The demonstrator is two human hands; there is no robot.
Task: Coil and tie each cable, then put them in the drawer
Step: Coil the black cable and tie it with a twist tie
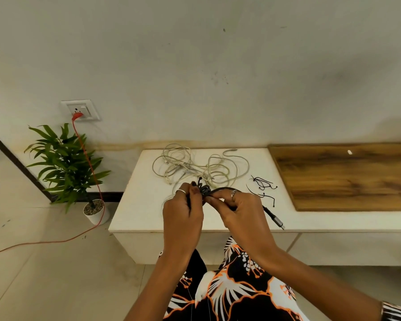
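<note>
A coiled black cable (206,190) is held above the white cabinet top (139,205). My left hand (183,212) grips the coil from the left, and my right hand (239,209) pinches it from the right. The cable's plug end (276,220) sticks out below my right hand, over the front edge. Behind my hands lies a loose tangle of grey-white cables (195,167). Several thin black ties (263,187) lie on the top to the right of my hands.
A wooden panel (347,177) covers the right part of the top. The cabinet front (146,246) shows below the edge. A potted plant (67,165) stands on the floor at left, with an orange cord (88,163) running from a wall socket (80,110).
</note>
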